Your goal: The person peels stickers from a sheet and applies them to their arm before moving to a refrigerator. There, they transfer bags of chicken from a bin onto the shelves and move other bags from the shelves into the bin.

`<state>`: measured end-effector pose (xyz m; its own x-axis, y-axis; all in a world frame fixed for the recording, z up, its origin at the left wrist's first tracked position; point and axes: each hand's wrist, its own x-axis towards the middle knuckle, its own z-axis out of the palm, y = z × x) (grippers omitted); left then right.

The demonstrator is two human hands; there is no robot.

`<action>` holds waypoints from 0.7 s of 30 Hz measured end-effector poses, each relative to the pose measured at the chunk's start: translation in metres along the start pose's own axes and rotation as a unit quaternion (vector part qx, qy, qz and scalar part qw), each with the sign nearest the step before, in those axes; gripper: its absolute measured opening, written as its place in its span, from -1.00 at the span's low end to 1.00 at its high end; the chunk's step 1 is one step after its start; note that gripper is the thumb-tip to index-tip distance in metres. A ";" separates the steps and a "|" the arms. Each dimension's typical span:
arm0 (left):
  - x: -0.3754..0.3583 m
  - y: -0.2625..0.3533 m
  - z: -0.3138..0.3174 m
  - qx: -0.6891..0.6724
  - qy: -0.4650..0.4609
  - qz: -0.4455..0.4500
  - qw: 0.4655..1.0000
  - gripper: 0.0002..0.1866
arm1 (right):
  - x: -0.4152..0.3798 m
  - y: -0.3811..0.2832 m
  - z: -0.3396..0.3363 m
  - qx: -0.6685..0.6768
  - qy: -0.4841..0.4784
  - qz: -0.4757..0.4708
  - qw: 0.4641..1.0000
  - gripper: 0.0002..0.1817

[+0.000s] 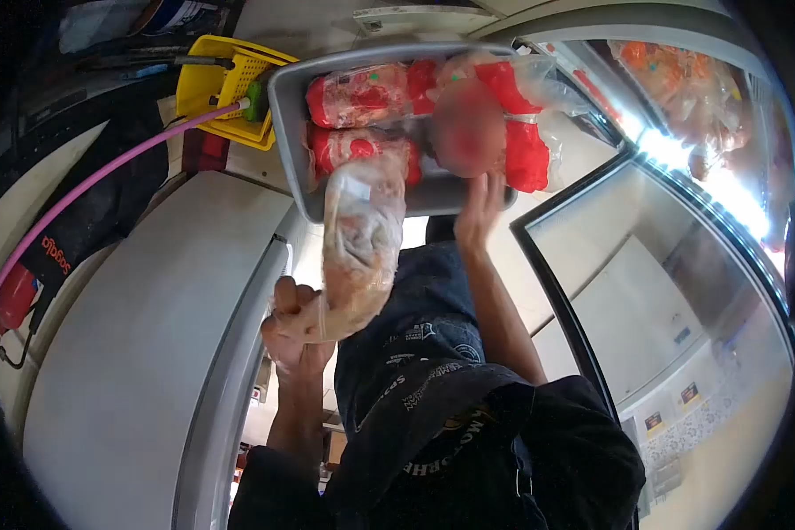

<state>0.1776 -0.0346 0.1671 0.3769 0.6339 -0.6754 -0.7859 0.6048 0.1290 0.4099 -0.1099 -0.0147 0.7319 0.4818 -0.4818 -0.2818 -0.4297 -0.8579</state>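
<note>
Your left hand (299,329) is closed in a grip, and your right hand (480,212) reaches farther forward with straight fingers.
On your left side, the bare left forearm (298,415) comes out of a dark sleeve (276,488) and rises almost straight; the fingers are curled tightly, with the knuckles turned outward to the left. On your other side, the bare right forearm (506,314) leans inward from the bent elbow, so the wrist is nearer to your middle line than the elbow is. The right fingers are extended forward and held close together, and this hand looks a little blurred.
</note>
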 end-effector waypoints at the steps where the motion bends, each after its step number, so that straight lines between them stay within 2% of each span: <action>1: 0.001 -0.002 0.003 0.009 -0.052 -0.019 0.998 -0.75 | 0.002 0.012 0.013 0.134 -0.069 0.193 0.970 -0.23; 2: -0.013 0.009 -0.018 0.123 0.058 -0.007 0.991 -0.72 | 0.005 -0.001 0.023 0.217 -0.197 0.354 0.888 -0.18; 3: -0.010 0.014 -0.009 0.167 -0.037 -0.046 0.984 -0.73 | 0.007 -0.014 0.033 0.287 -0.315 0.495 0.757 -0.13; 5: -0.003 0.025 0.010 0.257 -0.239 -0.092 0.932 -0.75 | -0.009 0.024 0.060 0.374 -0.453 0.534 0.608 -0.13; 6: -0.002 0.028 0.019 0.309 -0.289 -0.106 0.900 -0.77 | -0.025 0.015 0.068 0.246 -0.491 0.478 0.685 -0.20; 7: -0.009 0.032 0.027 0.359 -0.330 -0.120 0.865 -0.79 | -0.038 0.021 0.067 0.185 -0.502 0.465 0.706 -0.37; 9: -0.032 0.043 0.017 0.369 -0.227 0.080 0.898 -0.84 | -0.047 0.028 0.061 0.318 -0.495 0.417 0.692 -0.48; 10: -0.042 0.051 0.007 0.366 -0.173 0.181 0.896 -0.87 | -0.050 0.025 0.055 0.328 -0.460 0.402 0.720 -0.49; 11: -0.046 0.061 -0.012 0.366 -0.042 0.277 0.888 -0.89 | -0.053 -0.005 0.045 0.336 -0.423 0.390 0.746 -0.50; 12: -0.045 0.069 -0.027 0.354 0.087 0.366 0.856 -0.89 | -0.051 -0.031 0.036 0.340 -0.386 0.375 0.771 -0.49; 13: -0.037 0.072 -0.027 0.380 0.065 0.377 0.842 -0.90 | -0.048 -0.043 0.028 0.331 -0.423 0.288 0.793 -0.42; 15: 0.015 0.079 -0.018 0.421 0.004 0.404 0.812 -0.90 | -0.055 -0.104 0.025 0.268 -0.346 0.231 0.869 -0.42; 18: 0.093 0.084 0.013 0.473 -0.090 0.441 0.757 -0.87 | -0.063 -0.127 0.007 0.221 -0.273 0.199 0.915 -0.42; 20: 0.121 0.069 0.053 0.331 0.040 0.303 0.893 -0.85 | -0.066 -0.148 -0.004 0.248 -0.226 0.227 0.914 -0.45; 21: 0.145 0.074 0.051 0.339 0.028 0.266 0.902 -0.84 | -0.068 -0.154 -0.010 0.262 -0.201 0.243 0.912 -0.45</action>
<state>0.1993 0.1263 0.1155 -0.0057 0.9070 -0.4212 -0.3610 0.3909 0.8467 0.4100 -0.0837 0.1521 0.1843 0.6176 -0.7646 -0.8471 -0.2947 -0.4422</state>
